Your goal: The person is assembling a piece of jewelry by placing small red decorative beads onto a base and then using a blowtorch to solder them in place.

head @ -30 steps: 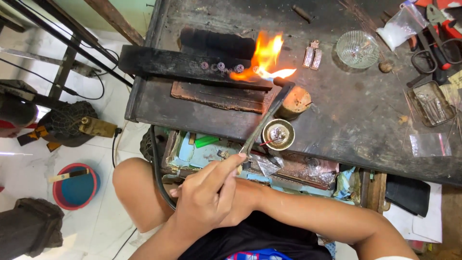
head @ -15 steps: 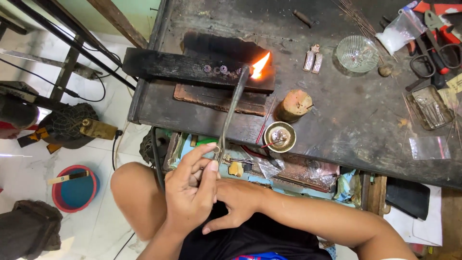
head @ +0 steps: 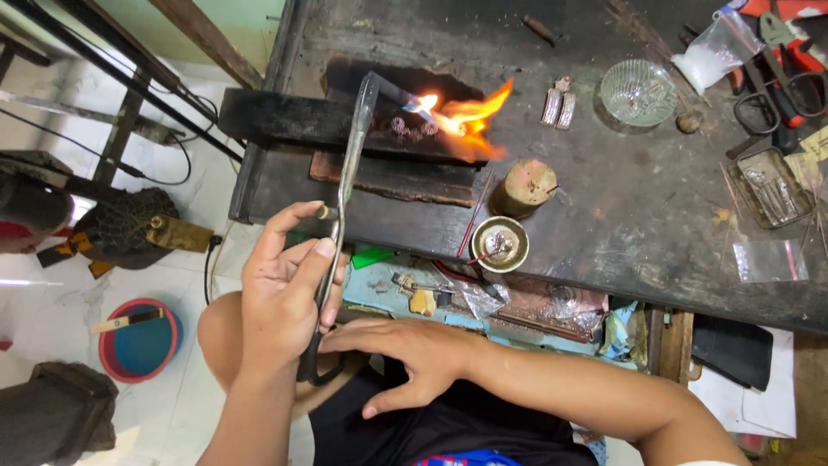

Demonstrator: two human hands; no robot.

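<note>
Left hand (head: pixel 285 302) closed around long angled metal blowtorch (head: pixel 345 181), nozzle aimed so orange flame (head: pixel 461 116) plays over small metal rings (head: pixel 412 129) on charred black block (head: pixel 285 116); right hand (head: pixel 414 354) open, empty, resting flat on lap.

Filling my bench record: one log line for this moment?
left hand: grips torch | flame: on small pieces on charred block | right hand: on lap

Left hand (head: pixel 285 302) gripping; right hand (head: pixel 405 349) flat, open.
</note>
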